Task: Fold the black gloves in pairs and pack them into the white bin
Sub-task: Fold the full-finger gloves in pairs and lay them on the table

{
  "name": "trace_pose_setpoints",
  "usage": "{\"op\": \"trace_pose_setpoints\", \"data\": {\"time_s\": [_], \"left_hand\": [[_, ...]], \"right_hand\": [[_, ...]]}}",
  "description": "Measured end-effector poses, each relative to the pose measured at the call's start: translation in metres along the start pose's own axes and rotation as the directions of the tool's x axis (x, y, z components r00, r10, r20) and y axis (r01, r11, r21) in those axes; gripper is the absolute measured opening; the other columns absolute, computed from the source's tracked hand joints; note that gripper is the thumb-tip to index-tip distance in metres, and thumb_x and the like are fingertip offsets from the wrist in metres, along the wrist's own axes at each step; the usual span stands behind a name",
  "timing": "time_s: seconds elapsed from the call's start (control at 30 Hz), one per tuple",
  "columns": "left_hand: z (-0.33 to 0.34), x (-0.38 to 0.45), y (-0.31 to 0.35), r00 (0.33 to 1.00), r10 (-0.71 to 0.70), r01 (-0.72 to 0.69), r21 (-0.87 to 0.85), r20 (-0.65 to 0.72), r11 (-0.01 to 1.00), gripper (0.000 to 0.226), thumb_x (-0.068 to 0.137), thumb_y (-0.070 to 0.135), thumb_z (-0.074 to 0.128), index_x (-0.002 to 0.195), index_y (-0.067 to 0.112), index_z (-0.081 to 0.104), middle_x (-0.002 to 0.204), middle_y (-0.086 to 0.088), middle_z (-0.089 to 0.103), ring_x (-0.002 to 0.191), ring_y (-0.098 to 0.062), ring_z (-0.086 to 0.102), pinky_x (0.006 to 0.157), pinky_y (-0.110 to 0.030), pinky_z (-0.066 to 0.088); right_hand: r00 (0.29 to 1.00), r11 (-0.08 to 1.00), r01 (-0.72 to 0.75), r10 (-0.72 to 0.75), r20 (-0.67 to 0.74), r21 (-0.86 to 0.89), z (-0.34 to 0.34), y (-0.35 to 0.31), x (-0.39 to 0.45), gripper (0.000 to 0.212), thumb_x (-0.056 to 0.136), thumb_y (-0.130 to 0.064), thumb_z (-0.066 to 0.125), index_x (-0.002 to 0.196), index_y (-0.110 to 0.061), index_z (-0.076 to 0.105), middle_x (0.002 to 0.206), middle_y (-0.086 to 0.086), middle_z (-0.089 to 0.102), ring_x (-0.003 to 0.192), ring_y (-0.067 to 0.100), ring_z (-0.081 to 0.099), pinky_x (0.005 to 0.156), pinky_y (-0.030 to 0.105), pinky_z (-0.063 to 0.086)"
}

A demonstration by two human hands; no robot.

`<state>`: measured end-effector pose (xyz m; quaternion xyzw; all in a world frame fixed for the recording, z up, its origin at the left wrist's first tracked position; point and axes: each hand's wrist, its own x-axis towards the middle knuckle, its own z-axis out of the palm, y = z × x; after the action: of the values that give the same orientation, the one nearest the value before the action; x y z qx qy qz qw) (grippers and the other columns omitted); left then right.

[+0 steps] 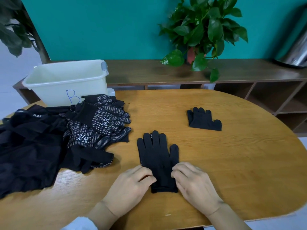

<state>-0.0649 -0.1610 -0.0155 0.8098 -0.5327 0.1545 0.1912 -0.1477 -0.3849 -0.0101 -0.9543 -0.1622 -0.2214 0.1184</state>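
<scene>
Both hands, left (pixel 131 183) and right (pixel 193 181), curl fingers, each grip pinching the flat glove pair's (pixel 157 156) cuff edges.

- Your worktop (pixel 216 163) is a rounded wooden surface with a light grain.
- At its far left corner stands the white bin (pixel 66 80), marked with a blue letter B on the side facing you.
- Just in front of the bin lies a heap of black gloves (pixel 99 123) with white dots, overlapping one another.
- Left of that heap, dark black fabric (pixel 28 146) spreads to the worktop's left edge.
- Near the middle, close to you, a flat pair of black gloves (pixel 157 156) lies with fingers pointing away; your hands touch its cuff end.
- Farther right, well apart, a folded pair (pixel 203 120) rests alone.
</scene>
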Motion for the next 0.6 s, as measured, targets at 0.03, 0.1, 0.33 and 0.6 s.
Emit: {"op": "trace_pose_setpoints", "data": {"time_s": [0.03,0.1,0.33,0.6], "left_hand": [[0.0,0.0,0.0,1.0,0.0,0.0,0.003,0.005,1.0,0.024,0.085,0.013,0.054,0.098,0.02,0.073,0.097,0.007,0.063,0.085,-0.008,0.054,0.065,-0.02,0.05],[0.0,0.0,-0.001,1.0,0.001,-0.001,0.004,0.023,1.0,0.025,0.086,0.013,0.053,0.099,0.021,0.073,0.097,0.007,0.063,0.085,-0.007,0.052,0.064,-0.019,0.048],[-0.013,-0.004,-0.013,0.995,-0.101,0.103,-0.143,0.02,0.984,0.029,0.089,0.01,0.055,0.106,0.024,0.074,0.106,0.011,0.063,0.091,-0.001,0.059,0.078,-0.009,0.045],[0.027,0.068,-0.023,0.841,-0.516,0.496,0.148,0.164,0.856,0.067,0.097,0.045,0.01,0.155,0.012,0.019,0.16,0.001,0.012,0.151,-0.021,0.009,0.121,-0.033,0.003]], "right_hand": [[1.0,1.0,-0.001,0.001,0.001,0.003,0.001,0.0,0.0,0.031,0.061,0.003,0.083,0.081,-0.016,0.07,0.091,-0.005,0.067,0.092,0.012,0.065,0.071,0.023,0.054],[1.0,1.0,-0.01,0.01,0.011,0.014,0.002,0.001,-0.001,0.032,0.06,0.004,0.083,0.082,-0.016,0.071,0.093,-0.005,0.067,0.094,0.012,0.064,0.07,0.025,0.055],[0.987,0.984,-0.154,0.156,-0.022,0.085,-0.006,0.006,0.007,0.026,0.069,0.004,0.068,0.085,-0.016,0.073,0.095,-0.005,0.071,0.091,0.011,0.066,0.068,0.029,0.058],[0.916,0.965,-0.262,0.257,0.308,-0.027,0.025,0.013,0.084,0.057,0.105,-0.037,0.028,0.154,-0.01,0.016,0.161,0.002,0.008,0.15,0.013,0.006,0.118,0.024,-0.002]]}}
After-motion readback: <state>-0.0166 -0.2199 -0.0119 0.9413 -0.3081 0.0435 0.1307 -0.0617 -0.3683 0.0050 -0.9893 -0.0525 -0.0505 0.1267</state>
